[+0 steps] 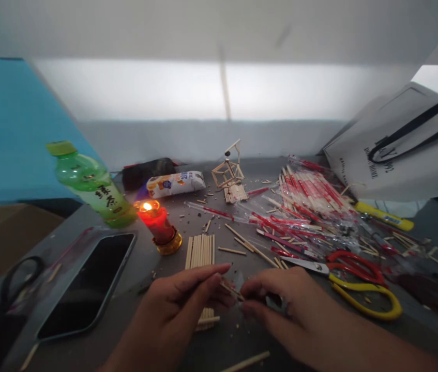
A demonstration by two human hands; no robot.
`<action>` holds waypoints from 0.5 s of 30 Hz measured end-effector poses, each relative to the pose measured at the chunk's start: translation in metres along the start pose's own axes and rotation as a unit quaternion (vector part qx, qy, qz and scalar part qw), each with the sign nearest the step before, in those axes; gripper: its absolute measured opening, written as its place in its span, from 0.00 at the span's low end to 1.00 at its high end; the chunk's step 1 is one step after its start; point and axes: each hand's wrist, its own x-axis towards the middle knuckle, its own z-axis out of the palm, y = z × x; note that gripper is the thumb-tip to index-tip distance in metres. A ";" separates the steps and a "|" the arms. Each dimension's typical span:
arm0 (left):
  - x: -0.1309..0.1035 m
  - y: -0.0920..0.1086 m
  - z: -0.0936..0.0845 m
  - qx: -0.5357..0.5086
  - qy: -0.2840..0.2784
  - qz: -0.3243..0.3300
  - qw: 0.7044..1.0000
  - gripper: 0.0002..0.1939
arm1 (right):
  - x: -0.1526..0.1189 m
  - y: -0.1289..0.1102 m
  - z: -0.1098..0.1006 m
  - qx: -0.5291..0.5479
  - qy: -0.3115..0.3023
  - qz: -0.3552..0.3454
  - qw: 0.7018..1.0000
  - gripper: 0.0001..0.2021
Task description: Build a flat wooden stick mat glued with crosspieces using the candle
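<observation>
The left hand [180, 305] and the right hand [284, 305] face each other low over a grey table [156, 351], near but apart, with a short thin stick [232, 291] spanning the gap between their fingertips. The right thumb and forefinger are pinched on one end of it; the other end reaches the bent left fingers, and I cannot tell how firmly they grip. A dark thing shows inside the right hand, too hidden to name.

A row of sticks [200, 250] lies side by side beyond the left hand and partly under it. Farther back, a small stick frame [228, 173] stands at a flat stick panel [236, 192].

To the left are a lit red candle [159, 225] on a gold base, a green bottle [94, 188] just beside it, a snack packet [176, 184] behind and a phone [87, 287] lying flat. To the right, scissors [358, 279] with red and yellow handles lie near a heap of wrapped chopsticks [312, 191], a yellow cutter [384, 216] and a white bag [405, 144]
</observation>
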 end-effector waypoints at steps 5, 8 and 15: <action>0.006 -0.001 -0.004 -0.050 0.060 -0.043 0.996 0.09 | -0.001 0.003 0.000 -0.004 0.005 0.042 0.999 0.07; 0.007 0.001 -0.005 -0.054 0.044 -0.061 0.996 0.06 | 0.000 0.003 0.001 0.021 0.025 0.068 0.997 0.06; -0.005 0.000 0.005 -0.007 -0.077 -0.080 0.994 0.07 | 0.001 0.004 0.007 0.013 0.007 0.019 1.000 0.06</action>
